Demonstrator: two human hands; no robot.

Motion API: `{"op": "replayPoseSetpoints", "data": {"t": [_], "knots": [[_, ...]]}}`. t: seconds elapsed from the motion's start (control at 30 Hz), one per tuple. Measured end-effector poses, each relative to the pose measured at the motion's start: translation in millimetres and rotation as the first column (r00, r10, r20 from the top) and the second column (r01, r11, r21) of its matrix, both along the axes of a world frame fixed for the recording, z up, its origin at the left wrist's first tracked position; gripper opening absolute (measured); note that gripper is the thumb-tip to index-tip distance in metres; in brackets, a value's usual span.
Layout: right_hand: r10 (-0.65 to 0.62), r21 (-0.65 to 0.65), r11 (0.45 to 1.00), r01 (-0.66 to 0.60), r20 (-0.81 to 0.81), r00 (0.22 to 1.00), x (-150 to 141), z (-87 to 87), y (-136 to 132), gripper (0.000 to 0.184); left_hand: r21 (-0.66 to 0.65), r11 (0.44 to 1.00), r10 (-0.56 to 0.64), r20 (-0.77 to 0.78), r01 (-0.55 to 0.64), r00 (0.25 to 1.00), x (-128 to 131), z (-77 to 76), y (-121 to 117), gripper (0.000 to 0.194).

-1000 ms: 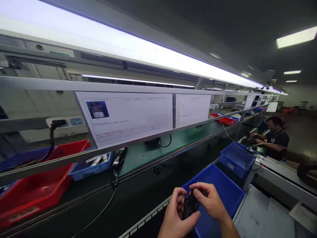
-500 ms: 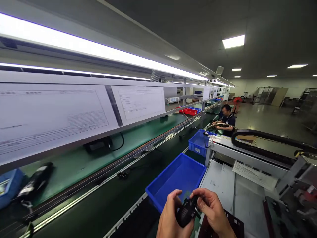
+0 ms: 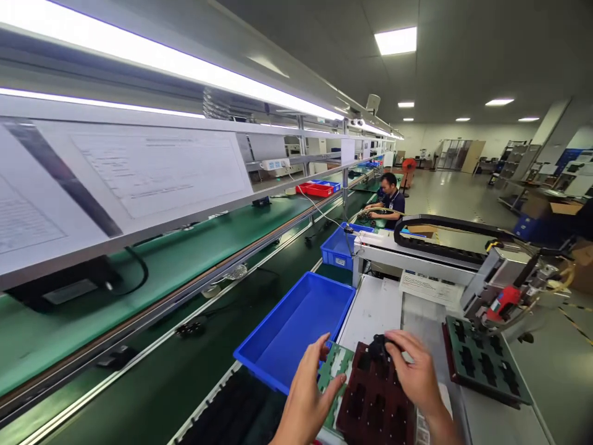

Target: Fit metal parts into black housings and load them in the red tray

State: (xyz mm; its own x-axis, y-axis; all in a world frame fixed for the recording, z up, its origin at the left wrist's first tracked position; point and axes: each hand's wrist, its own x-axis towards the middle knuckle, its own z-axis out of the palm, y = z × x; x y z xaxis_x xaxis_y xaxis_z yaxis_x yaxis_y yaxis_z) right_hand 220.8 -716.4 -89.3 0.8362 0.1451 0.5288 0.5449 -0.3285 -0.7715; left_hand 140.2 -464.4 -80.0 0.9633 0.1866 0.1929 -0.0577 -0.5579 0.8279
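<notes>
My right hand (image 3: pixel 416 369) is closed on a small black part (image 3: pixel 377 346) and holds it over the far end of a dark red fixture tray (image 3: pixel 370 402) with rectangular pockets. My left hand (image 3: pixel 308 389) is open beside that tray, fingers spread, holding nothing; it hovers between the tray and the near corner of an empty blue bin (image 3: pixel 296 324). A green board (image 3: pixel 334 366) lies just under its fingertips.
A second green fixture (image 3: pixel 484 361) sits at the right under a gantry machine with a red-tipped head (image 3: pixel 503 300). A dark conveyor belt (image 3: pixel 139 383) runs along the left. Another blue bin (image 3: pixel 337 247) and a seated person (image 3: pixel 389 201) are farther down the line.
My view has swung right along the line. The black part, held in both hands before, is now in my right hand alone over the red tray, and my left hand has let go and opened.
</notes>
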Motion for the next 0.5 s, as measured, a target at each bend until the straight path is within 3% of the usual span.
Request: {"op": "replayPoseSetpoints", "data": {"t": [0.13, 0.2, 0.27, 0.37, 0.43, 0.5], "knots": [[0.103, -0.169, 0.977, -0.131, -0.166, 0.981, -7, -61.3, 20, 0.024, 0.011, 0.984, -0.175, -0.055, 0.175, 0.983, 3, -36.3, -14, 0.042], [0.093, -0.191, 0.973, -0.127, -0.177, 0.98, -16, -90.7, 28, 0.027, 0.015, 0.977, -0.213, -0.062, 0.215, 0.975, 3, -49.4, -25, 0.037], [0.036, -0.202, 0.976, -0.075, -0.186, 0.982, -23, -114.1, 20, 0.027, 0.018, 0.969, -0.244, -0.069, 0.245, 0.967, 5, -54.9, -37, 0.033], [-0.257, -0.24, 0.949, 0.205, -0.21, 0.943, -33, -139.4, -36, 0.032, 0.01, 0.951, -0.307, -0.085, 0.309, 0.948, 7, -50.1, -52, 0.026], [-0.473, -0.278, 0.87, 0.407, -0.24, 0.848, -40, -152.6, -87, 0.046, -0.01, 0.929, -0.369, -0.098, 0.369, 0.924, 8, -43.0, -65, 0.02], [-0.569, -0.334, 0.812, 0.478, -0.27, 0.777, -48, -164.3, -130, 0.044, -0.034, 0.897, -0.441, -0.128, 0.44, 0.888, 10, -37.8, -83, 0.015]]}}
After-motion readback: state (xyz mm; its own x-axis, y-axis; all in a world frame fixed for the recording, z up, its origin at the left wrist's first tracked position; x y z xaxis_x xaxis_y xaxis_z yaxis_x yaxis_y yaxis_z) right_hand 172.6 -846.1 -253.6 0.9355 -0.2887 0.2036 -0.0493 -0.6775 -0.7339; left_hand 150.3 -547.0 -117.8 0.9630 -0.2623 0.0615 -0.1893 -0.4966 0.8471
